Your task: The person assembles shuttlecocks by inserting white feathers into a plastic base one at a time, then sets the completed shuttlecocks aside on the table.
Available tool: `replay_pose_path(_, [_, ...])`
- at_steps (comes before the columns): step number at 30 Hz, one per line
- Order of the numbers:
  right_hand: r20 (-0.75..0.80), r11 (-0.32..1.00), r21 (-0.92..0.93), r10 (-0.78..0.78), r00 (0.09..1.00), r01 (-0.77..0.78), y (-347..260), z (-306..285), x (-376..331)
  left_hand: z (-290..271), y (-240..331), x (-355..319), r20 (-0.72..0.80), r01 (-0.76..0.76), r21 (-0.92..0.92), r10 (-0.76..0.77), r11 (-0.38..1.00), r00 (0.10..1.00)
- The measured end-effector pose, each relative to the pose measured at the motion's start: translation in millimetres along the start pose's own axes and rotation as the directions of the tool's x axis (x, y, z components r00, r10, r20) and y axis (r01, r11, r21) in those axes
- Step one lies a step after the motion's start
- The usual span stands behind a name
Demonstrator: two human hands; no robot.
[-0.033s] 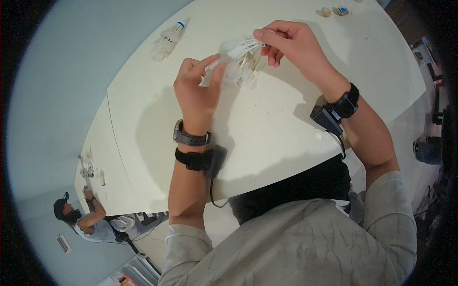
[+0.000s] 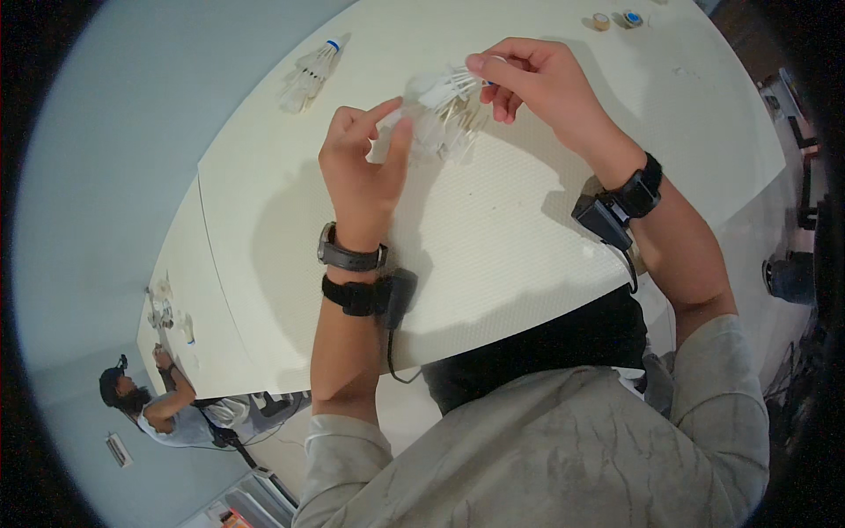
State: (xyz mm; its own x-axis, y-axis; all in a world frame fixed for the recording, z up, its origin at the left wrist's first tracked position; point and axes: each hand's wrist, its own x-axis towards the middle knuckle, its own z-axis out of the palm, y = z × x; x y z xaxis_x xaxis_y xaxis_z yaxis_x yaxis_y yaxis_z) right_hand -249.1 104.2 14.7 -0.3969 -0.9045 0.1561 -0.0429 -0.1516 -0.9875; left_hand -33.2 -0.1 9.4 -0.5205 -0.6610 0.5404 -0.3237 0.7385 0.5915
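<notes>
- Fingers of the left hand (image 2: 361, 167) pinch the feather skirt of a white shuttlecock (image 2: 440, 110).
- Right hand (image 2: 528, 79) fingertips pinch its other end.
- Second shuttlecock (image 2: 310, 70) lies well apart on the table (image 2: 493, 229).

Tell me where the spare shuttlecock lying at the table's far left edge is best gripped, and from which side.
Probably by the shuttlecock's blue-banded cork end, coming from the far side: it lies on its side, cork pointing away, and the spread feathers look fragile.

A large cream-white table with a finely dimpled top (image 2: 493, 238) carries little. Near its far left edge lies a white feather shuttlecock with a blue-banded cork (image 2: 310, 72). At the far right corner sit a few small round tape rolls (image 2: 616, 19), close together.
</notes>
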Motion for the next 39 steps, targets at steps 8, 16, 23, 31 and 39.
replay_pose_path(8, [0.160,0.999,-0.014,-0.030,0.987,0.033,-9.6,12.3,-11.7,-14.1,16.1,-4.6,0.177,0.262,-0.354,-0.211,0.898,0.961])
replay_pose_path(16, [0.222,1.000,0.012,-0.014,0.975,0.011,-7.2,15.5,-15.2,-13.1,33.2,-9.3,0.419,0.481,-0.505,-0.284,0.716,0.862])
replay_pose_path(23, [0.199,0.999,0.040,0.015,0.980,-0.024,-8.4,15.6,-16.0,-2.6,42.7,-15.6,0.305,0.456,-0.558,-0.339,0.693,0.890])
replay_pose_path(31, [0.155,0.998,0.047,0.034,0.987,-0.042,-11.0,20.8,-19.1,5.0,38.9,-20.5,0.156,0.345,-0.542,-0.312,0.766,0.937])
replay_pose_path(39, [0.123,0.997,0.054,0.050,0.991,-0.057,-9.8,20.7,-16.5,3.6,36.6,-18.0,0.095,0.237,-0.424,-0.218,0.874,0.971])
